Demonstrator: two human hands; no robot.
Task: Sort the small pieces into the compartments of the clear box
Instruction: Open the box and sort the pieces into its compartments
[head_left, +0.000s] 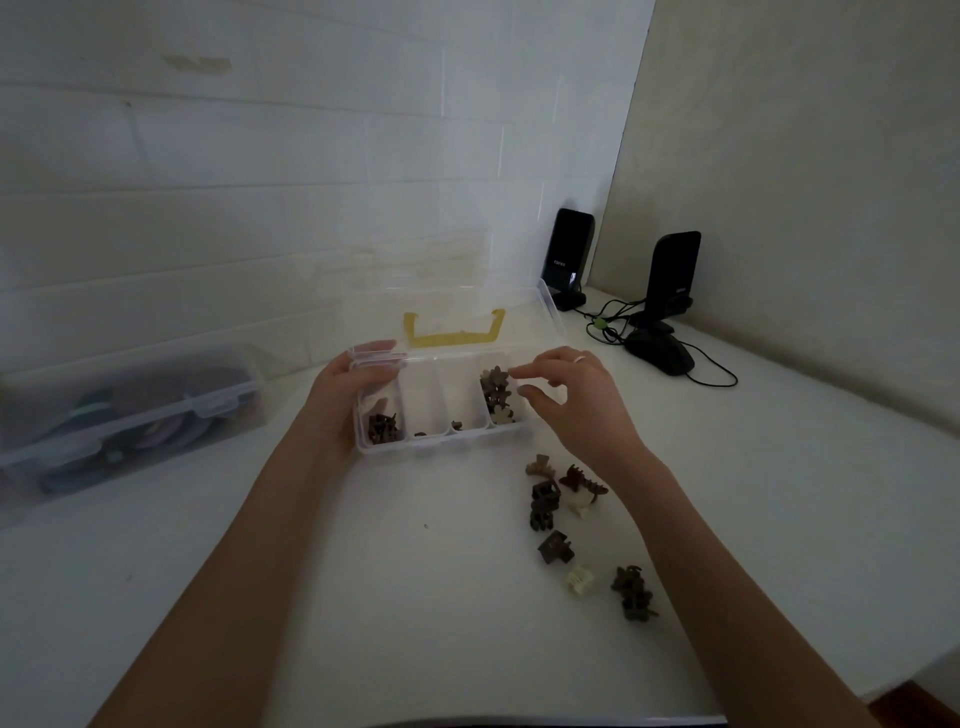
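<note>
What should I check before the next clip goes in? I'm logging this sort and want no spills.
1. Box steadied: ok, left hand grips its left end.
2. Lid open and clear of the compartments: ok, it stands back behind them.
3. Right hand free to pick: cannot tell, its fingertips hover at the right compartment and may pinch something tiny.
4. Right compartment has room: not ok, clips are heaped to its rim.
5. Middle compartments have room: ok, only a piece or two in each.
6. Loose clips within reach: ok, they lie on the table beside the right forearm.
</note>
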